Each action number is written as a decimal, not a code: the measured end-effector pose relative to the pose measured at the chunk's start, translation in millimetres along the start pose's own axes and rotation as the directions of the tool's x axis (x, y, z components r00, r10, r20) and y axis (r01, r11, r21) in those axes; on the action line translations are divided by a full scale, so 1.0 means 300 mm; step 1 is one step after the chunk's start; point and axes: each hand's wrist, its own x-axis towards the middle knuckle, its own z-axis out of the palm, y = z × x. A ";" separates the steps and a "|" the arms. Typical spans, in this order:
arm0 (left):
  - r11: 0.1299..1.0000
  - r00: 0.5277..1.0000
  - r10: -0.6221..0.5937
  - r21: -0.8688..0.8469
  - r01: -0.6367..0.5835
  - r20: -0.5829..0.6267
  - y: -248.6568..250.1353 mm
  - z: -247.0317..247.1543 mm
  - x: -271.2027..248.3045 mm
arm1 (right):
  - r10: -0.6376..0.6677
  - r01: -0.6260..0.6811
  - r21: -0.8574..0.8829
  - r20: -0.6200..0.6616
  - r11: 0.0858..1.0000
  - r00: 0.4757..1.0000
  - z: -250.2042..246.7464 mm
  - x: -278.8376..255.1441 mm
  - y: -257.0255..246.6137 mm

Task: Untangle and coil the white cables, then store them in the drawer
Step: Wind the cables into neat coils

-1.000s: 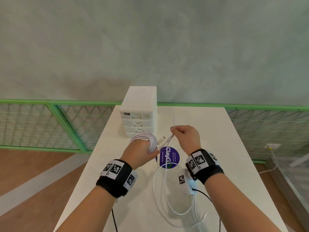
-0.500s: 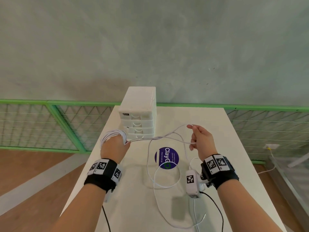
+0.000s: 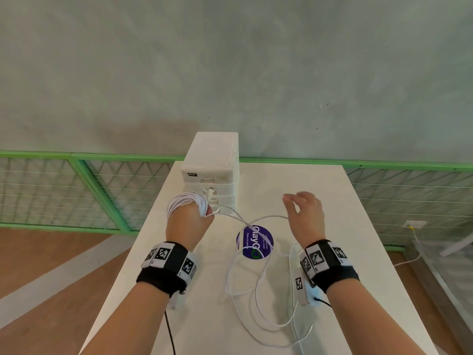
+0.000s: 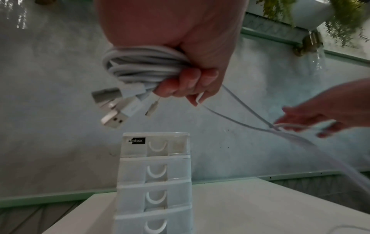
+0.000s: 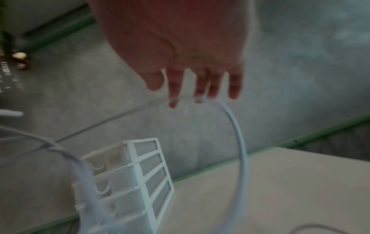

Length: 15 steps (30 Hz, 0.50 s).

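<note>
My left hand grips a coil of white cables wound round its fingers, just in front of the white drawer unit. In the left wrist view the coil sits in my fist, and USB plugs stick out of it. A loose strand runs from the coil to my right hand, whose fingers are straight and spread, with the strand lying across them. The rest of the cable lies in loose loops on the table. All drawers look closed.
The white table has a round purple sticker under the cable loops. A green mesh railing and a grey wall stand behind it. The table drops to a wooden floor on both sides.
My hands have moved apart from the table's middle, drawing out a strand. The left then came back toward the drawers with the coil. The right stopped pinching the cable and spread its fingers.
</note>
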 end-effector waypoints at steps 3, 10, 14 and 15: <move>0.999 0.999 0.024 -0.024 -0.025 -0.041 0.016 0.008 0.006 | -0.270 0.253 0.096 0.284 0.963 0.920 0.014 -0.022 -0.081; 0.997 0.988 0.079 -0.015 -0.081 -0.132 0.036 0.013 -0.001 | -0.232 0.328 -0.075 0.564 0.942 0.793 0.087 -0.031 -0.083; 0.996 0.989 0.080 -0.034 -0.085 -0.123 0.019 -0.002 -0.003 | -0.239 0.359 -0.164 0.494 0.919 0.836 0.064 -0.014 -0.069; 0.997 0.988 0.063 -0.036 -0.069 -0.141 0.014 -0.013 -0.002 | -0.208 0.314 -0.192 0.431 0.930 0.878 0.055 -0.005 -0.052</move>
